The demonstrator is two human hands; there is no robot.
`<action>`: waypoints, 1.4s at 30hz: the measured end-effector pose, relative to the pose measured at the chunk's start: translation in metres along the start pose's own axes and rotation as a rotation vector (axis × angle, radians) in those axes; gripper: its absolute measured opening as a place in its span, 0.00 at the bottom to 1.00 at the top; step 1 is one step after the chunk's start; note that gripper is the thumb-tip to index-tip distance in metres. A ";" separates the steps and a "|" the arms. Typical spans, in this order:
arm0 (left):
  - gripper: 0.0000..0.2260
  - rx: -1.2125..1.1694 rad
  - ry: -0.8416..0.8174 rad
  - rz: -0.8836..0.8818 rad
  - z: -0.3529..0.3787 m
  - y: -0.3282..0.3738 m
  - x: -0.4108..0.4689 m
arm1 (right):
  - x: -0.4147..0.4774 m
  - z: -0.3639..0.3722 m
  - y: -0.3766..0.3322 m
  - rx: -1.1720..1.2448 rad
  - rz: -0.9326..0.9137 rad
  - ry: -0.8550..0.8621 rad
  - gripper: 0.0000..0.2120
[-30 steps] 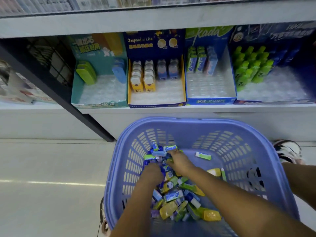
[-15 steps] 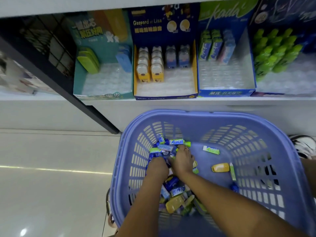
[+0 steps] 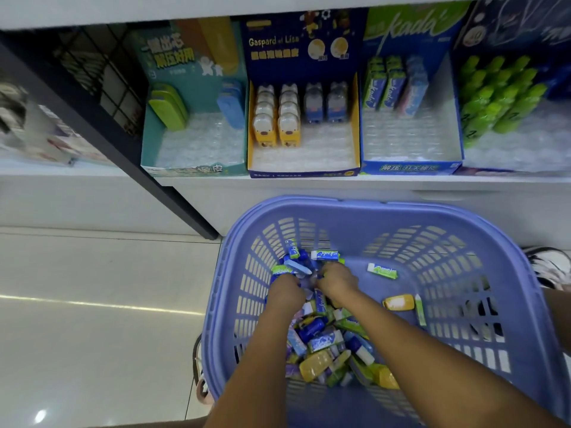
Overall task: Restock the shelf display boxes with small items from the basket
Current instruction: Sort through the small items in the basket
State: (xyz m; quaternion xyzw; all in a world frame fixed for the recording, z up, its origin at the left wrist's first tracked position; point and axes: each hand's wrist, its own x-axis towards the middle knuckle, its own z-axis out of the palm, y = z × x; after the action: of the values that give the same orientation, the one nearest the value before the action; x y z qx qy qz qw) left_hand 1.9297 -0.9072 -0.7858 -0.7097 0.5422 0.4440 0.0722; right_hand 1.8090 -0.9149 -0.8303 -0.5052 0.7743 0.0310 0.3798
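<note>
- Head view: left hand (image 3: pixel 285 291) and right hand (image 3: pixel 338 281) curl their fingers round a bunch of Kada eraser packs (image 3: pixel 324 255) inside the purple basket (image 3: pixel 401 208).
- Squeeze evenly; loose packs poke out beyond the fingers.
- Kada display box (image 3: pixel 408 168) sits ahead of the fingers, on the shelf.

Navy display box (image 3: pixel 296 67), mid-shelf: back panel reads "Gaspard et Lisa". The yellow Chinese line beneath is too blurred to read.
Blue display box (image 3: pixel 411 167), next right: header "kada"; front lip "解压" plus further characters.
Standing packs (image 3: pixel 373 94) inside it: "kada".
Teal display box (image 3: pixel 185 72), next left: Chinese print incl. "解压好用".
Basket (image 3: pixel 370 208): several small packs (image 3: pixel 324 255) marked "kada".
</note>
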 end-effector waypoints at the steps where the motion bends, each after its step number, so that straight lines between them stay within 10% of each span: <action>1: 0.08 0.009 -0.011 0.011 0.000 0.000 0.000 | -0.002 -0.004 0.007 0.027 -0.021 -0.031 0.09; 10: 0.21 0.144 0.069 0.301 0.007 0.015 0.007 | -0.007 -0.037 0.058 0.185 -0.123 -0.072 0.12; 20: 0.22 0.865 0.221 0.545 0.016 0.016 0.037 | -0.022 -0.079 0.069 1.050 0.156 -0.258 0.05; 35: 0.21 0.952 0.199 0.637 0.020 0.025 0.043 | -0.046 -0.143 0.065 1.056 -0.046 -0.656 0.03; 42: 0.19 0.986 0.173 0.560 0.036 0.034 0.037 | -0.065 -0.179 0.061 0.997 -0.160 -0.554 0.12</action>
State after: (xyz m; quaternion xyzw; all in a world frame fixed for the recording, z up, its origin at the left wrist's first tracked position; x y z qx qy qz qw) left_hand 1.8818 -0.9259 -0.8204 -0.4552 0.8564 0.0810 0.2297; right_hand 1.6734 -0.9133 -0.6840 -0.2953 0.5264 -0.2354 0.7618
